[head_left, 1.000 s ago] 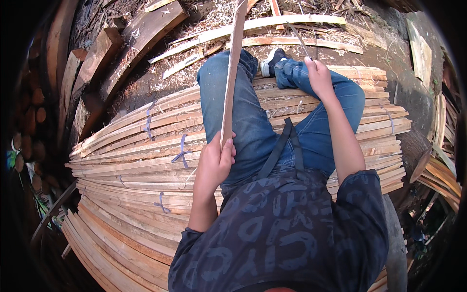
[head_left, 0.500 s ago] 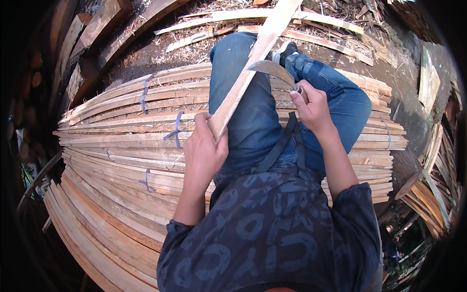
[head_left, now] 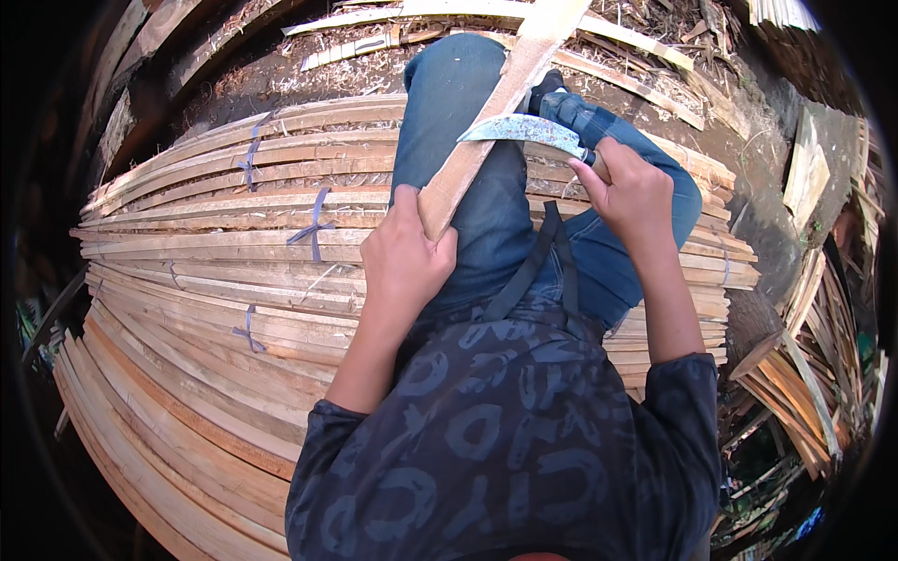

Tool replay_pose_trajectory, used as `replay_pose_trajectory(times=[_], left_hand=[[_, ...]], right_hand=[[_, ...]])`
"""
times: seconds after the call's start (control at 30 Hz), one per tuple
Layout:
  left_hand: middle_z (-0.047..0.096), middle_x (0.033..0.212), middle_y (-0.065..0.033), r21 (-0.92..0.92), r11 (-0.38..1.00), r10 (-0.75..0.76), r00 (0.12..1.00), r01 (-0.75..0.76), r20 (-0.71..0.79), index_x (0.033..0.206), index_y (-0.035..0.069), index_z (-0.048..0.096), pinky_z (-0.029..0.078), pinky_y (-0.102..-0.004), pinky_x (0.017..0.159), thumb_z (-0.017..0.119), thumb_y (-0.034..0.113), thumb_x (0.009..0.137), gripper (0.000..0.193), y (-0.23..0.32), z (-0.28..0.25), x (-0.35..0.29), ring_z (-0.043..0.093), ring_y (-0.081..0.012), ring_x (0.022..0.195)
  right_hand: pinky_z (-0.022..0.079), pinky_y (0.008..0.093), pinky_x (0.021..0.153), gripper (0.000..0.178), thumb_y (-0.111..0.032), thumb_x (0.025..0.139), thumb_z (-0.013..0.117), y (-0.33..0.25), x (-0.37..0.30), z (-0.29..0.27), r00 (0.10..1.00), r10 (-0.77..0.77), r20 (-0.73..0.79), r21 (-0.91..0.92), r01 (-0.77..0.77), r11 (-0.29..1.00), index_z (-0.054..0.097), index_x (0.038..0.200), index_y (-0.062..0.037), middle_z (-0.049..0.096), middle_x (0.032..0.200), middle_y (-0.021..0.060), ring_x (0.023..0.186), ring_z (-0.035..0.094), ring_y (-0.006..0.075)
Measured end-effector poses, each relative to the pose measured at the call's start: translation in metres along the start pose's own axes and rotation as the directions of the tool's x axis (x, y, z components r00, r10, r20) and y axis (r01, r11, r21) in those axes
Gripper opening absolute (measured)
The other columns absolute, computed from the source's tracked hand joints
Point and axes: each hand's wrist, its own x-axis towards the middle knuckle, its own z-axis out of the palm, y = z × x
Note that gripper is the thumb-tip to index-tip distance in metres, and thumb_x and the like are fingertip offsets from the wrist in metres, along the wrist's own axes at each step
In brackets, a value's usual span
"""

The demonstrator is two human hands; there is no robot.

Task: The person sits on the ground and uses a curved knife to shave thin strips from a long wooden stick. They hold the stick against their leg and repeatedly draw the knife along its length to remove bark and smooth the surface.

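A long flat wooden slat (head_left: 510,92) slants across my thigh, its near end gripped in my left hand (head_left: 407,248). My right hand (head_left: 629,187) is closed around the handle of a knife with a curved blade (head_left: 527,131). The blade lies across the slat's width, its tip by the slat's left edge, and its flat side catches bright light. Whether the cutting edge touches the wood I cannot tell. The slat's far end runs out past the top of the picture.
I sit on bundles of wooden slats (head_left: 215,313), some bound with purple ties (head_left: 315,224). Thick timber pieces (head_left: 220,56) lie at the far left. Shavings and loose strips (head_left: 636,84) cover the ground ahead. More split wood (head_left: 795,402) is heaped at the right.
The blade has turned so its flat face now shines. My right hand has moved slightly right. The left hand still grips the slat's near end, and the whole view has shifted a little.
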Motion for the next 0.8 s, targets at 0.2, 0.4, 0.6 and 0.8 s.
replay_pose_trajectory(times=[0.2, 0.4, 0.6, 0.8], left_hand=[[0.064, 0.076, -0.0205, 0.016, 0.999, 0.032, 0.999, -0.033, 0.027, 0.099, 0.003, 0.045, 0.051, -0.0502, 0.061, 0.069, 0.025, 0.075, 0.041, -0.001, 0.0, 0.003, 0.065, -0.0421, 0.07], [0.062, 0.074, -0.0257, -0.036, 0.999, 0.009, 1.0, -0.008, 0.011, 0.101, 0.002, 0.046, 0.048, -0.0539, 0.065, 0.066, 0.021, 0.075, 0.038, 0.0, 0.0, 0.005, 0.062, -0.0478, 0.074], [0.064, 0.078, -0.022, 0.027, 0.999, 0.04, 0.999, -0.04, -0.012, 0.096, 0.002, 0.044, 0.052, -0.0498, 0.061, 0.07, 0.026, 0.074, 0.041, -0.003, 0.004, 0.005, 0.065, -0.0419, 0.071], [0.064, 0.08, -0.0219, 0.029, 0.999, 0.021, 0.998, -0.023, 0.061, 0.097, 0.003, 0.044, 0.052, -0.0502, 0.063, 0.07, 0.025, 0.074, 0.041, 0.003, -0.003, 0.011, 0.066, -0.0423, 0.074]], right_hand=[[0.045, 0.0394, 0.047, 0.041, -0.044, 0.088, 0.069, 0.032, 0.011, -0.003, 0.993, 0.049, -0.108, -0.09, -0.058, 0.994, 0.052, 0.075, -0.0092, 0.059, 0.063, 0.0077, 0.052, 0.059, 0.0296], [0.045, 0.0395, 0.046, 0.04, -0.042, 0.088, 0.068, 0.002, -0.003, -0.006, 0.997, 0.082, 0.014, 0.0, -0.082, 0.997, 0.052, 0.075, -0.0079, 0.058, 0.061, 0.0087, 0.052, 0.059, 0.0299], [0.045, 0.0399, 0.044, 0.04, -0.041, 0.089, 0.068, 0.002, 0.009, -0.002, 1.0, -0.02, -0.009, -0.038, 0.019, 0.999, 0.051, 0.074, -0.0077, 0.056, 0.059, 0.0085, 0.049, 0.058, 0.0301], [0.046, 0.0384, 0.046, 0.04, -0.041, 0.089, 0.068, 0.008, 0.009, 0.011, 0.996, 0.083, 0.013, 0.015, -0.083, 0.996, 0.052, 0.075, -0.0077, 0.058, 0.059, 0.0084, 0.052, 0.059, 0.029]])
